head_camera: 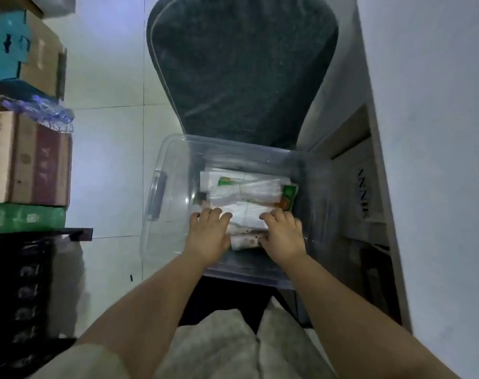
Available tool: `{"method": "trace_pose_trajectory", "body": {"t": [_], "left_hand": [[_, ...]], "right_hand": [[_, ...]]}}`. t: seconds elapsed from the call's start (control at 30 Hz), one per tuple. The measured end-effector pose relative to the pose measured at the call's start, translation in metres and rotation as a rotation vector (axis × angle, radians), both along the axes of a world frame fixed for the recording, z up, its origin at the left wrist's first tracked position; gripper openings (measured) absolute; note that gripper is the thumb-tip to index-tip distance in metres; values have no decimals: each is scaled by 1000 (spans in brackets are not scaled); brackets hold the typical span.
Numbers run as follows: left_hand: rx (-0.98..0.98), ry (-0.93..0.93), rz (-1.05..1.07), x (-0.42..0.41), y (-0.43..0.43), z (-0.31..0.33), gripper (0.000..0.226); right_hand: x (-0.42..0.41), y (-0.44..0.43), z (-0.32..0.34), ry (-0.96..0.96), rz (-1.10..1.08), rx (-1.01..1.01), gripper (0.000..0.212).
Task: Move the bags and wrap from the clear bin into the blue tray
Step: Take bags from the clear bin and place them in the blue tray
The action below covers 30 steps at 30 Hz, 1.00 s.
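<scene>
**— Where are the bags lying from you?**

— The pile of white plastic bag packs with green and orange labels is lying straight ahead of me, inside the clear plastic bin. Its long axis is running left to right across the bin, so I am facing its long near edge. A pale spotted roll of wrap is lying the same way, just in front of the pile on my side.

**— Which hand is nearer?**

— Neither, they are level. My left hand is sitting towards the pile's left end and my right hand towards its right end. The roll is lying between them.

**— Are you holding anything?**

— Both hands are curling their fingers down onto the near edge of the pile. My thumbs are hidden, so I am judging it a two-handed grip rather than seeing one.

**— So what is the lift turning on?**

— I am thinking it means raising the pile straight up and keeping it level, so the slippery packs are not fanning out.

**— And the blue tray?**

— I am not seeing it. The bin is resting on a dark grey padded chair. Brown cardboard boxes are standing well off to my left, across the white tiled floor.
</scene>
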<state>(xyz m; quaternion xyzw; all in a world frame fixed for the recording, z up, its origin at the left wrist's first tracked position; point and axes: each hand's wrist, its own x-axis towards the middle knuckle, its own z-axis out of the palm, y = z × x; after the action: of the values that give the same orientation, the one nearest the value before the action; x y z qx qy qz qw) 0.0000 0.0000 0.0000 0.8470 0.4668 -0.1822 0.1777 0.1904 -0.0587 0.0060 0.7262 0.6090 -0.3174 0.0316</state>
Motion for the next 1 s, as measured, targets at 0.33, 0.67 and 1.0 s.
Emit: {"method": "trace_pose_trajectory", "body": {"t": [0.33,0.67,1.0], "left_hand": [[-36,25,-92,45,82,-101,66],[-175,-125,46,54,87,-140,47],[-424,-186,-122,28,54,-127,45]], "right_hand": [[10,43,-90,-51,-87,-22,45],[18,42,-114,-16,-262,230,39],[23,32,-93,-22,-278,183,40]]}}
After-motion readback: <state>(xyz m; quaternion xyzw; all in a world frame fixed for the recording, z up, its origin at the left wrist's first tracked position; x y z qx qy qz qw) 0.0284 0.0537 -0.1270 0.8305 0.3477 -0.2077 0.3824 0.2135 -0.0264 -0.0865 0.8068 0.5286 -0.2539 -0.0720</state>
